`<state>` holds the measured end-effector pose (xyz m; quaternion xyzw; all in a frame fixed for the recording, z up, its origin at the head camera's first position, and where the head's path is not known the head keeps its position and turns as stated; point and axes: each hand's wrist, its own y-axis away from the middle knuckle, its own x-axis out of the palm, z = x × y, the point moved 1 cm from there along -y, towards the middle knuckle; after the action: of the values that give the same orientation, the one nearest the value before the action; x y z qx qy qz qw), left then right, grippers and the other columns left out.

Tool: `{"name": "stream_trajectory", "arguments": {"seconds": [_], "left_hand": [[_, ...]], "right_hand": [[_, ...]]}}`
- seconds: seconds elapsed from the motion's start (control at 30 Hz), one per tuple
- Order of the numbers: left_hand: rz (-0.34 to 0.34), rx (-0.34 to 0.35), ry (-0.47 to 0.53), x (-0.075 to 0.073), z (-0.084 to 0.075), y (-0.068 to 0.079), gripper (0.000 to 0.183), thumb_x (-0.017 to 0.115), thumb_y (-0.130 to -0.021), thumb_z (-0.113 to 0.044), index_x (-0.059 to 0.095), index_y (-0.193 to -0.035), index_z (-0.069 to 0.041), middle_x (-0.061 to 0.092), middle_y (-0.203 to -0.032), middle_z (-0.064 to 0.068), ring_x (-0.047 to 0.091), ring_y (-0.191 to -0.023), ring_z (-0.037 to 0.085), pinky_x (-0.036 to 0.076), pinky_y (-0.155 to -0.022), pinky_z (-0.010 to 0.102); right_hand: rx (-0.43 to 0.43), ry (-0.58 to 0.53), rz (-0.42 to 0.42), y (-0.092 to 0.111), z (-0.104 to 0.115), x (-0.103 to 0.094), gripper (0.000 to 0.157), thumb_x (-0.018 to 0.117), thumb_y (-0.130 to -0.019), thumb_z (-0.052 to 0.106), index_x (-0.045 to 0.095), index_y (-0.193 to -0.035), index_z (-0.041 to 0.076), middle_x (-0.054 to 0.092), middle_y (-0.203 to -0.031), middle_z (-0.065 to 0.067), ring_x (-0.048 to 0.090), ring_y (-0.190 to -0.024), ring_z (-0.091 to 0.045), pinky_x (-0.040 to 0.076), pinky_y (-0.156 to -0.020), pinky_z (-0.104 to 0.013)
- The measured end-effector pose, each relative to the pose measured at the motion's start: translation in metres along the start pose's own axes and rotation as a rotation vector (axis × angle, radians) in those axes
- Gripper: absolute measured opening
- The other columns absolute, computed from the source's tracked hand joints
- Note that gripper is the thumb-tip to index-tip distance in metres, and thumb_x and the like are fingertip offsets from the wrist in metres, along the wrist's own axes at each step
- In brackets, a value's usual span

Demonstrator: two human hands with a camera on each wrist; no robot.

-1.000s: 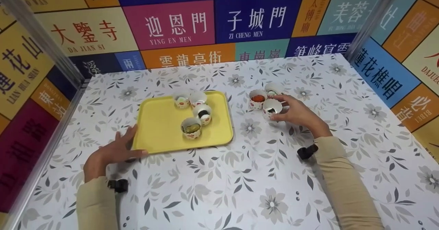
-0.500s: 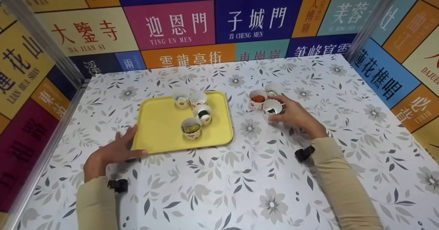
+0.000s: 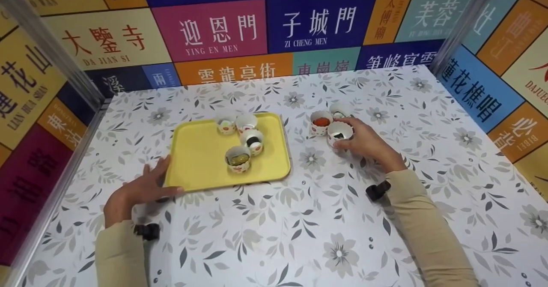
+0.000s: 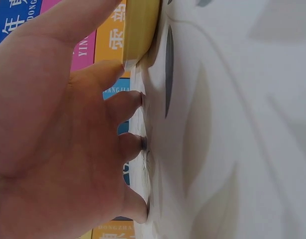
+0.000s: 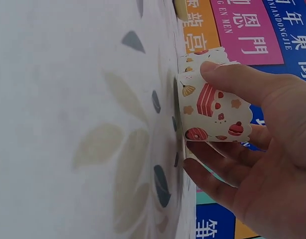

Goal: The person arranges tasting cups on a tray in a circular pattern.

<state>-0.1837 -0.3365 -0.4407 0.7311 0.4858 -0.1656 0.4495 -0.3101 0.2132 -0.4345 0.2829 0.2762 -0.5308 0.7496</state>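
Observation:
My right hand (image 3: 372, 143) grips a white printed paper baking cup (image 3: 336, 143) with a small black-and-white piece inside. In the right wrist view my thumb lies on one side of this cup (image 5: 210, 112) and fingers on the other, with its base right at the tabletop. Close behind it stand a cup with orange-red filling (image 3: 320, 123) and another pale cup (image 3: 341, 109), partly hidden by my hand. My left hand (image 3: 143, 188) has its fingers spread at the near left corner of the yellow tray (image 3: 197, 154), thumb and index finger touching its edge.
On the tray's right half stand several similar cups: one with a yellow-green piece (image 3: 238, 162), one with a black-banded white piece (image 3: 252, 142), and two pale ones at the back. Printed panels (image 3: 214, 30) rise behind and beside the floral tabletop (image 3: 265, 235).
My right wrist and forearm have shifted slightly left, and the fingers have closed in around the cup. The left hand and tray stay where they were.

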Motion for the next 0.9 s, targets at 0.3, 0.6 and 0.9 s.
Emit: {"name": "stream_trajectory", "arguments": {"seconds": [0.3, 0.6, 0.9], "left_hand": [[0.002, 0.004, -0.003, -0.001, -0.001, 0.0, 0.118, 0.069, -0.081, -0.067, -0.013, -0.159, -0.033, -0.022, -0.167, 0.007, -0.031, -0.147, 0.047, -0.008, -0.108, 0.082], [0.004, -0.007, 0.029, 0.0, -0.002, 0.002, 0.12, 0.072, -0.081, -0.063, -0.013, -0.159, -0.03, -0.023, -0.167, 0.009, -0.032, -0.146, 0.046, -0.009, -0.109, 0.082], [0.0, -0.012, 0.034, 0.001, -0.001, 0.001, 0.12, 0.072, -0.08, -0.063, -0.014, -0.158, -0.033, -0.024, -0.166, 0.006, -0.033, -0.146, 0.045, -0.01, -0.108, 0.082]], "right_hand": [[-0.001, 0.007, -0.031, 0.003, 0.012, -0.004, 0.077, 0.077, -0.088, 0.022, 0.037, -0.151, 0.007, 0.041, -0.153, -0.019, 0.043, -0.139, -0.038, 0.035, -0.116, -0.056], [0.004, 0.007, 0.0, 0.008, 0.021, -0.004, 0.076, 0.078, -0.087, 0.024, 0.036, -0.147, 0.003, 0.047, -0.147, -0.02, 0.049, -0.132, -0.036, 0.039, -0.112, -0.054], [-0.073, 0.0, -0.01, 0.014, 0.038, 0.0, 0.073, 0.078, -0.086, 0.019, 0.038, -0.145, 0.001, 0.05, -0.139, -0.022, 0.053, -0.122, -0.036, 0.044, -0.105, -0.052]]}}
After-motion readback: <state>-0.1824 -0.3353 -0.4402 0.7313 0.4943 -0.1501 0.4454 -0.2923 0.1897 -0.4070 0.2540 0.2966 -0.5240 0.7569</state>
